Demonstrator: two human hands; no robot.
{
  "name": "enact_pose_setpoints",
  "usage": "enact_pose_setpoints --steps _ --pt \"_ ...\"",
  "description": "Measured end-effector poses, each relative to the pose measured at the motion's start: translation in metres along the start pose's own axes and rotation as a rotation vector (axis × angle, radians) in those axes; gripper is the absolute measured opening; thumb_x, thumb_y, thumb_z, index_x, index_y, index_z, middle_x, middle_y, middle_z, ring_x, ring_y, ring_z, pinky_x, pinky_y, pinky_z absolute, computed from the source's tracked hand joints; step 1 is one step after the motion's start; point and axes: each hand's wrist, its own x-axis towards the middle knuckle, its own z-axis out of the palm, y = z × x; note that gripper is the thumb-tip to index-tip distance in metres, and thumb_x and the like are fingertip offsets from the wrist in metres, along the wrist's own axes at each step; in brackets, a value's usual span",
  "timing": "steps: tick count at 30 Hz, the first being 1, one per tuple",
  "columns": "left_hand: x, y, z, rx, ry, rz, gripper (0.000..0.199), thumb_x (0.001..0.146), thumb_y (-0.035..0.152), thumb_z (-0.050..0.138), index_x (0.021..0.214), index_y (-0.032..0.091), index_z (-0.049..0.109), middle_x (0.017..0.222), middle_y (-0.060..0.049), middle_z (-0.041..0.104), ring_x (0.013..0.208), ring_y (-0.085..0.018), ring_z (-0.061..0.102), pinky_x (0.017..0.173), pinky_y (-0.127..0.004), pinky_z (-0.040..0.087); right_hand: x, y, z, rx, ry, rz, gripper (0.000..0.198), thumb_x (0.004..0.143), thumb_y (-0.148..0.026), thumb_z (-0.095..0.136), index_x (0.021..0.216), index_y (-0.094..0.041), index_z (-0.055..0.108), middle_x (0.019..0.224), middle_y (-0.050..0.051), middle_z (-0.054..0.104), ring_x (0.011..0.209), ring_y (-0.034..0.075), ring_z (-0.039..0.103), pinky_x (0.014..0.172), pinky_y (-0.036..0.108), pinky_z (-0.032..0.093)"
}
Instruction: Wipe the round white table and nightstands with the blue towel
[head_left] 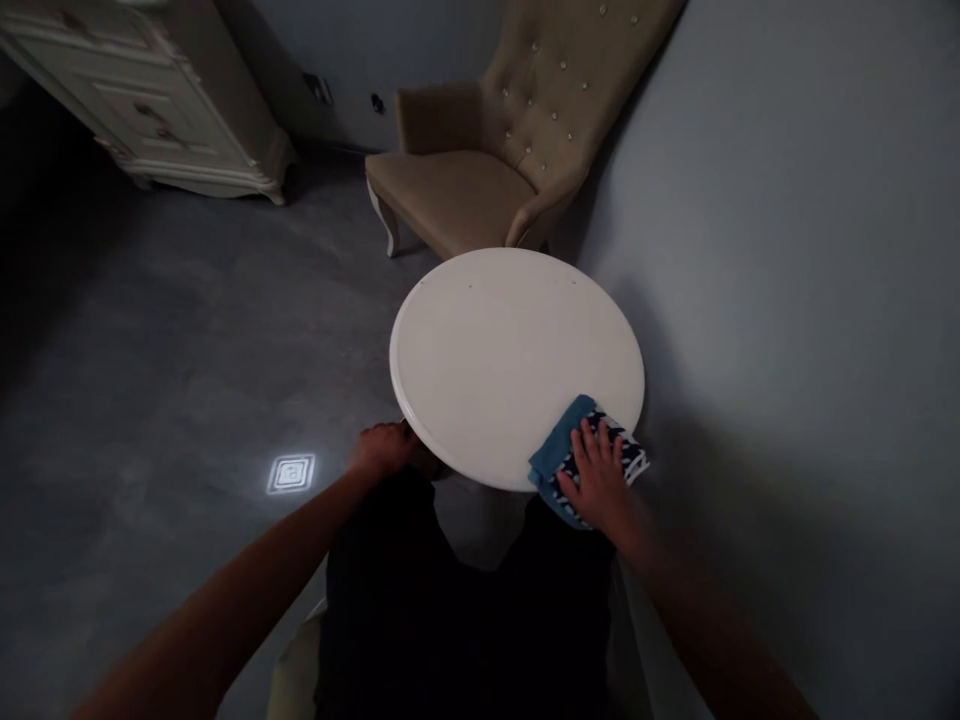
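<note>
- Grey floor (210,330), smooth and faintly mottled, spreads across the left side of the scene.
- Grey wall (810,250), flat and matte-looking, fills the right side, with a soft shadow close to the worktop.
- Tan armchair (457,195) at the far side: a tall, button-tufted back with small shiny studs, a smooth padded seat, a curved pale leg at its left.
- Pale chest of drawers (165,100) at the far left, with moulded edges, raised rectangular panels and short shaped feet.
- Round white worktop (510,350) in the middle, smooth-faced with a rounded, stepped rim; a few tiny dark specks lie towards its far edge.
- Black trousers (465,630) on the person's legs at the near side, too dark to show any weave.
- Folded cloth (559,448) on the near right edge of the worktop, overhanging the rim: plain teal on one part, navy and white pattern on another, layered at its right corner.
- Right hand (600,485) rests on the cloth, fingers spread and extended rather than clenched.
- Left hand (381,448) is at the near left rim; its fingers are partly hidden, so I cannot tell whether they grasp it.
- Bright patch of nested squares (292,474) on the floor, left of the left hand.
</note>
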Motion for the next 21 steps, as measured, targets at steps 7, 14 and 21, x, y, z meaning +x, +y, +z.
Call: enact_pose_setpoints --steps 7,14,21 --pt "0.008 -0.007 0.004 -0.008 -0.001 0.009 0.079 0.114 0.063 0.024 0.13 0.017 0.086 0.131 -0.023 0.084 0.121 -0.039 0.081 0.104 -0.048 0.062 0.077 0.041 -0.003 -0.015 -0.077 0.041 0.087 0.114 -0.056 0.045 0.188 -0.017 0.021 0.192 0.017 0.025 0.178 0.05 0.017 0.139 0.081 0.021" --pt "0.012 -0.009 -0.003 0.0 -0.04 0.033 0.071 0.113 0.058 0.029 0.125 0.019 0.087 0.132 -0.022 0.084 0.123 -0.04 0.08 0.103 -0.047 0.062 0.253 0.119 0.008 -0.024 -0.118 0.228 0.087 0.113 -0.062 0.036 0.184 -0.011 0.032 0.192 0.019 0.024 0.176 0.051 0.022 0.138 0.08 0.022" --pt "0.019 -0.021 -0.005 -0.054 -0.022 0.001 0.072 0.113 0.06 0.027 0.117 0.021 0.089 0.13 -0.02 0.085 0.12 -0.039 0.081 0.102 -0.046 0.061 0.387 0.174 0.032 -0.03 -0.066 0.351 0.086 0.114 -0.065 0.031 0.184 -0.015 0.031 0.19 0.023 0.028 0.171 0.049 0.031 0.133 0.082 0.029"
